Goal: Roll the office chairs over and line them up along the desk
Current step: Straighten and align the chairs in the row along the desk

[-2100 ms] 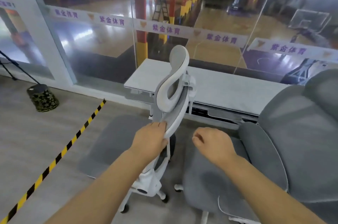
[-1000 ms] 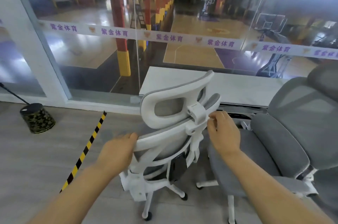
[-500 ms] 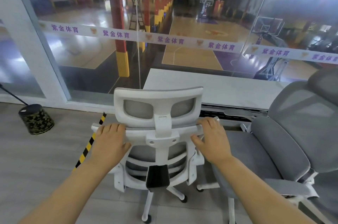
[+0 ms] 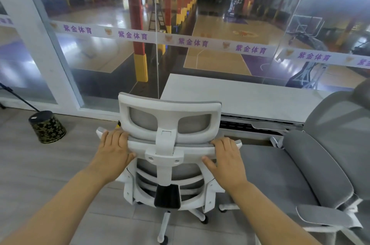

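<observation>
Since two seconds ago the white chair point(image 4: 170, 156) has swung round from side-on to face the desk point(image 4: 250, 98) squarely. Left hand point(image 4: 114, 154) and right hand point(image 4: 226, 158) each curl closed over its backrest's top bar, with the grey chair point(image 4: 300, 168) just right of it, also at the desk.

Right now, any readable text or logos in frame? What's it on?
"紫金体育": purple characters repeated along the white strip across the glass wall, with a small orange emblem between repeats, too small to make out.
Small label on the top of the dark patterned bin: too small to read.
White chair and desk: no visible text.
</observation>
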### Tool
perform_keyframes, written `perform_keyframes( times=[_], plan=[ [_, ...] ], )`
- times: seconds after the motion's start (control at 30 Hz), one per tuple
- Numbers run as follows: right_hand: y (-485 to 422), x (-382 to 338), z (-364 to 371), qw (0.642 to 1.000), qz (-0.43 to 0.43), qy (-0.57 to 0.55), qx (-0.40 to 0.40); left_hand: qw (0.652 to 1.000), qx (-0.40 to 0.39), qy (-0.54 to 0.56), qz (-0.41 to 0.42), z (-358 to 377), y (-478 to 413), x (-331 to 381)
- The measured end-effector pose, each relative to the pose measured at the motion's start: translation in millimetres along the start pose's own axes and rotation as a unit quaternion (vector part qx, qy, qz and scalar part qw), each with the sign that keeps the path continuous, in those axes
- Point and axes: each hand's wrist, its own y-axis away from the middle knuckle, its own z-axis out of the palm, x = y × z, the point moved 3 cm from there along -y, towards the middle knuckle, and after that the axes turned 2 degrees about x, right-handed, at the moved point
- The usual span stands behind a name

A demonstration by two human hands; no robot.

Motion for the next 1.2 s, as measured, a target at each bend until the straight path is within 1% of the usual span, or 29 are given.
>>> perform_keyframes(
  times=[0.2,0.43,0.5,0.63,0.73,0.83,1.0,1.1,1.2],
  plan=[
    [4,-16,3,0.999,0.024,0.022,-0.018,0.999,-0.024,0.031,-0.004,5,0,-14],
    [12,-38,8,0.996,0.074,0.023,-0.047,0.999,-0.025,0.031,0.016,5,6,-34],
    [13,-43,7,0.994,0.09,0.021,-0.056,0.999,-0.024,0.046,0.013,6,7,-36],
    [14,-53,1,0.993,0.099,0.025,-0.051,0.998,-0.03,0.057,0.016,1,9,-34],
    [14,-55,-4,0.993,0.095,0.037,-0.064,0.997,-0.026,0.065,0.018,-9,11,-33],
    [15,-55,-8,0.992,0.083,0.068,-0.073,0.994,0.0,0.103,0.03,-25,15,-25],
    [22,-62,-20,0.992,0.085,0.089,-0.037,0.984,0.049,0.165,0.053,-69,8,6],
    [29,-62,-28,0.991,0.09,0.094,-0.021,0.968,0.099,0.208,0.103,-92,-5,29],
    [43,-55,-40,0.988,0.105,0.112,-0.027,0.956,0.11,0.216,0.168,-102,-16,59]
  ],
)
